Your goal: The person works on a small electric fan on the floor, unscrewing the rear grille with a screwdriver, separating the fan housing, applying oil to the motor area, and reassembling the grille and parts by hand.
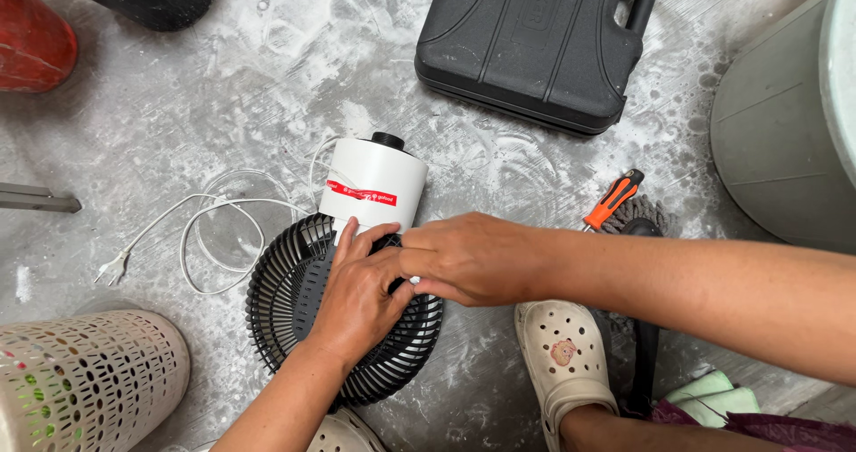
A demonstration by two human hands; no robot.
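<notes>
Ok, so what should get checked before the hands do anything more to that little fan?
1. Plug out of any socket: ok, it lies loose on the floor.
2. Both hands on the fan: ok, left hand and right hand rest on the black grille.
3. Fingers clear of blades: cannot tell, hidden.
4. Screwdriver within reach: ok, beside the right arm.
5. White motor housing attached to grille: cannot tell.
</notes>
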